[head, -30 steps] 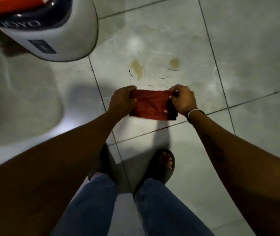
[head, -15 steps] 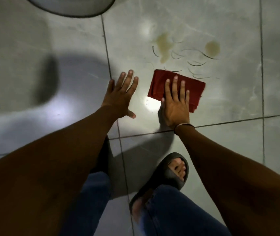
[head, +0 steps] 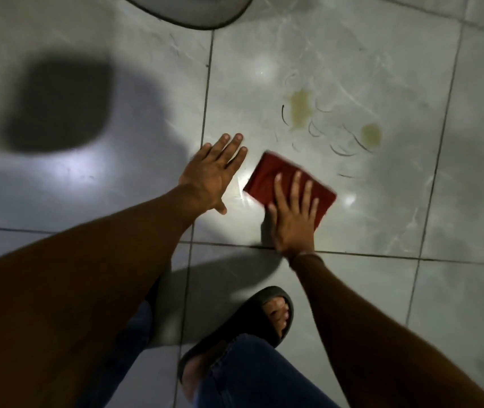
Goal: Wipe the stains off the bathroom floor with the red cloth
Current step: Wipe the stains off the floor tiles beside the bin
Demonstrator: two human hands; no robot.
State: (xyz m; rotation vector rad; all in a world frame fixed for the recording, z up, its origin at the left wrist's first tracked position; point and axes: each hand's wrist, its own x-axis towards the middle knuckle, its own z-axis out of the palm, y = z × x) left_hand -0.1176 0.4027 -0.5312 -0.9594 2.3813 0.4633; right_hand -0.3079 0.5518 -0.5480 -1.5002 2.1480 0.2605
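A folded red cloth lies flat on the grey tiled floor. My right hand presses down on it with the fingers spread over its near half. To the left of the cloth, my left hand rests flat on the tile, fingers apart, holding nothing. Beyond the cloth are two yellowish stains, a larger stain and a smaller stain, with several dark curved hairs between them. The cloth sits short of both stains.
The rounded white base of a fixture juts in at the top edge. My right foot in a dark sandal and my jeans-clad legs are below. A dark shadow falls on the left tiles.
One second ago both hands held the cloth up. I then laid it on the floor under my right hand, with my left hand flat beside it. The view shifted left.
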